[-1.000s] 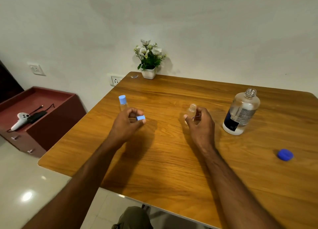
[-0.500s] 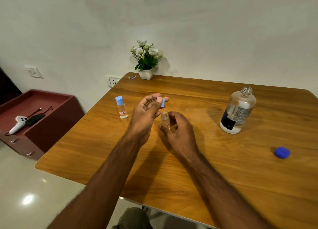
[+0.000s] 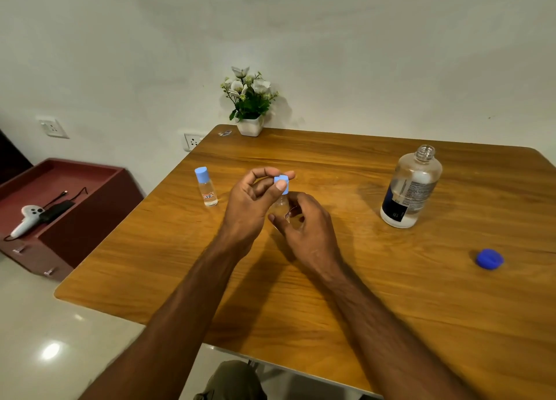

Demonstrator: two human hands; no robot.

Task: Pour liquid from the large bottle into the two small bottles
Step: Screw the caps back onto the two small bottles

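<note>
Capping step: left hand (image 3: pixel 251 202) pinches the light-blue cap (image 3: pixel 282 183) just above the small bottle (image 3: pixel 282 210) gripped by the right hand (image 3: pixel 304 228), which next needs seating and twisting, with the large bottle (image 3: pixel 410 187) standing open at three o'clock.

Both hands meet mid-table, the left hand (image 3: pixel 249 207) and right hand (image 3: pixel 304 228) crowding the space there, with the capped small bottle (image 3: pixel 206 187) standing just left of them. To the right a broad bare stretch of table (image 3: pixel 346 279) runs to the open large bottle (image 3: pixel 410 187). The blue cap (image 3: pixel 489 259) lies alone near the right edge, well apart.
</note>
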